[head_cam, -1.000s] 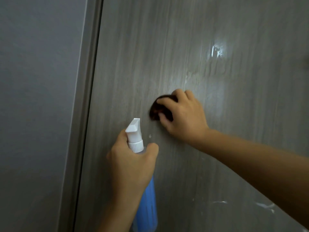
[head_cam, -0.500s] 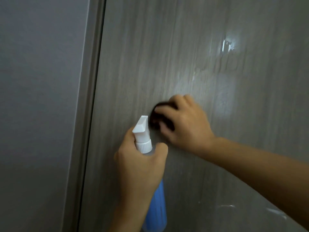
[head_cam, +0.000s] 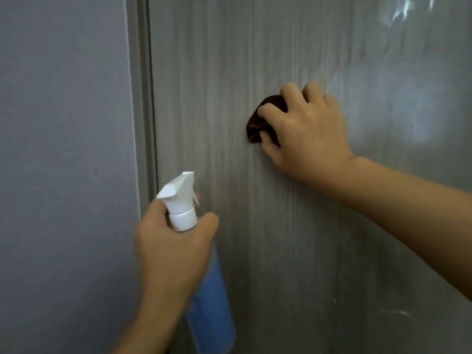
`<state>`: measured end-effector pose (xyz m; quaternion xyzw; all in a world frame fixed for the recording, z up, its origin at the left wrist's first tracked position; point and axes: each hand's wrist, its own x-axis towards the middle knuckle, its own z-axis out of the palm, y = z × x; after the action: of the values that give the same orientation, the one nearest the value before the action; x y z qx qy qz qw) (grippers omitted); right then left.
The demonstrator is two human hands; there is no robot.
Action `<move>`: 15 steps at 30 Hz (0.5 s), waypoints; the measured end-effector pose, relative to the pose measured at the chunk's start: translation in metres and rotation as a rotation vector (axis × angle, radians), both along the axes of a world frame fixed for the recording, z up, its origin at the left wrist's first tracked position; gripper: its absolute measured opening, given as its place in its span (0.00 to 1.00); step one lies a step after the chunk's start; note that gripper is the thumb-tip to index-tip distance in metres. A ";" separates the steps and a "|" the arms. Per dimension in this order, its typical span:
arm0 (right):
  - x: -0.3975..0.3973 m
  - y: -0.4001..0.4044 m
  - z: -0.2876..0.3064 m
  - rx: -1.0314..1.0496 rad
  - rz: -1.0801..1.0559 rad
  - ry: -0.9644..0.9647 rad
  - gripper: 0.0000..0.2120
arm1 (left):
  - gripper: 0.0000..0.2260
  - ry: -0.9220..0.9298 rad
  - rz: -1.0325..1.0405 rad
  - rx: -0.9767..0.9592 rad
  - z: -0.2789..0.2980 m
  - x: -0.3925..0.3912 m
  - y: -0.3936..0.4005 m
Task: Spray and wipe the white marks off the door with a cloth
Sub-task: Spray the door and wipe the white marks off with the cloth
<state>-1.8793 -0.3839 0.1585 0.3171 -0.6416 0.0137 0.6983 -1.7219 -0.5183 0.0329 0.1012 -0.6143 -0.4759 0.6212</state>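
My right hand point(head_cam: 304, 134) is bunched around a dark brown cloth point(head_cam: 258, 123), fingers curled over it and thumb tucked under, pressing the wad flat against the grey wood-grain door point(head_cam: 229, 72). Only the cloth's left edge pokes out past my knuckles, toward nine o'clock from the hand. My left hand point(head_cam: 171, 249) grips the neck of the spray bottle point(head_cam: 212, 297), thumb wrapped round one side and fingers round the other (whether a finger sits on the trigger I cannot tell, it is hidden behind the nozzle). The white spray head point(head_cam: 178, 192) stands above my fist, and the blue body hangs below it toward six o'clock. The bottle sits at about seven o'clock from the cloth, well apart from it. White marks point(head_cam: 401, 11) streak the door up at one o'clock from my right hand, with a fainter one point(head_cam: 402, 313) low at five o'clock. The door frame point(head_cam: 139, 98) runs down the left, against a plain grey wall point(head_cam: 63, 149).
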 end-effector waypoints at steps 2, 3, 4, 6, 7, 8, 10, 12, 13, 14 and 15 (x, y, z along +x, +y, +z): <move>0.000 0.000 0.000 -0.005 0.011 0.001 0.13 | 0.11 -0.013 0.035 -0.003 0.005 0.007 -0.008; 0.001 -0.001 0.001 -0.010 0.023 -0.002 0.13 | 0.12 -0.027 0.049 -0.019 0.008 0.009 -0.010; 0.002 -0.002 0.001 -0.018 0.032 -0.006 0.13 | 0.12 -0.041 0.056 -0.042 0.012 0.009 -0.009; 0.003 -0.003 -0.001 -0.028 0.034 -0.011 0.13 | 0.11 -0.060 0.065 -0.084 0.019 0.005 -0.004; 0.003 -0.003 -0.002 -0.032 0.031 -0.015 0.13 | 0.10 -0.064 0.065 -0.105 0.022 0.002 -0.001; 0.003 -0.003 -0.002 -0.038 0.028 -0.017 0.13 | 0.09 -0.066 0.063 -0.124 0.026 -0.002 0.003; 0.003 -0.004 -0.002 -0.048 0.027 -0.019 0.13 | 0.08 -0.073 0.051 -0.143 0.029 -0.007 0.008; 0.003 -0.005 -0.002 -0.047 0.024 -0.017 0.13 | 0.09 -0.071 0.037 -0.146 0.028 -0.009 0.012; 0.003 -0.005 -0.002 -0.043 0.020 -0.014 0.12 | 0.09 -0.070 0.034 -0.145 0.026 -0.009 0.013; 0.003 -0.005 -0.003 -0.038 0.015 -0.010 0.12 | 0.08 -0.074 0.036 -0.142 0.023 -0.009 0.013; 0.002 -0.003 -0.003 -0.033 0.012 -0.005 0.13 | 0.08 -0.082 0.040 -0.139 0.020 -0.009 0.013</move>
<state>-1.8771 -0.3871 0.1553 0.3095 -0.6412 0.0292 0.7016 -1.7314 -0.5053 0.0532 0.0896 -0.6686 -0.4151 0.6105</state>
